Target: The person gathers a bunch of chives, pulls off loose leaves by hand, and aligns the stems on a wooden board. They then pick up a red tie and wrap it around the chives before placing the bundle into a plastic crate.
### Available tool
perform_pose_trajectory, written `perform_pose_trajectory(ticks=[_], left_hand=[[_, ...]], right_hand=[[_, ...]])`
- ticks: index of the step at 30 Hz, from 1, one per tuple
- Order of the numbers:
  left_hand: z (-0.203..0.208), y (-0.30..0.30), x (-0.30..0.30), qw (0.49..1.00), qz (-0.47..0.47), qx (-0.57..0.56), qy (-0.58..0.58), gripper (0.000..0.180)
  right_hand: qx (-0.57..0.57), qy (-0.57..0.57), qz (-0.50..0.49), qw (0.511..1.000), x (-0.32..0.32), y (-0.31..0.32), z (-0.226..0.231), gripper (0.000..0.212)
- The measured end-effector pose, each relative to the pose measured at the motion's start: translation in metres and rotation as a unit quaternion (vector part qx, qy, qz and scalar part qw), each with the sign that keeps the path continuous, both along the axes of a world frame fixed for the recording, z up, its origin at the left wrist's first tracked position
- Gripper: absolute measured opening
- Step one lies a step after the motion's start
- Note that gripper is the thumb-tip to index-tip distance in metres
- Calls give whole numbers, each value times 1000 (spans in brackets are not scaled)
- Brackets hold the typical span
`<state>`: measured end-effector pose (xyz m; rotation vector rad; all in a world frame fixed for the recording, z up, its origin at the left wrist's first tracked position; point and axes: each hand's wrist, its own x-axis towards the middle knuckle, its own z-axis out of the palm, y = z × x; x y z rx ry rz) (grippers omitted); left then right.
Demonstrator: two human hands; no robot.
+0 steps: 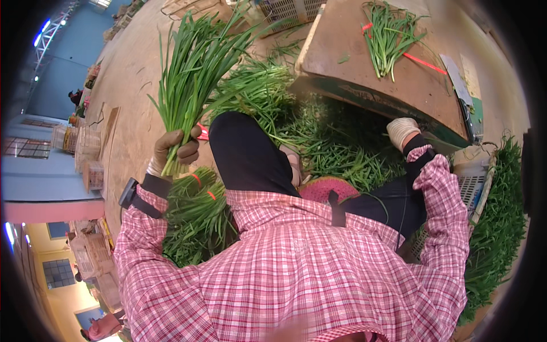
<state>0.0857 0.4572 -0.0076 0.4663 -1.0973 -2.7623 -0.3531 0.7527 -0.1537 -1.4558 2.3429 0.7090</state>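
My left hand (175,149), in a brown-palmed glove, is closed around the lower stems of a big bunch of garlic chives (194,80), its green leaves fanning upward. A red strip (203,132) shows just beside those fingers. Below it, banded chive bunches (196,219) with red ties lie by my left forearm. My right hand (401,132), in a pale glove, is curled in beside the near edge of a low brown table (342,34); what its fingers hold, if anything, is hidden. On the tabletop lies a smaller chive bunch (388,43) with red ties.
Loose chives (256,91) and trimmed leaves (347,154) cover the floor before my knees. A long mass of chives (496,216) stands at the right, next to a plastic crate (472,188). A flat metal piece (456,80) rests at the table's right edge. Crates (290,12) stand behind.
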Motion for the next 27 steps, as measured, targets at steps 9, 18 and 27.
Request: perform_pose_trajectory(ticks=[9, 18, 27], left_hand=[[1, 58, -69, 987, -9, 143, 79, 38], [-4, 70, -72, 993, -35, 57, -92, 40], [18, 74, -79, 939, -26, -239, -247, 41]], right_hand=[[-621, -345, 103, 696, 131, -133, 88, 86], [-432, -291, 213, 827, 82, -124, 31, 31], [-149, -43, 62, 986, 59, -62, -8, 20]])
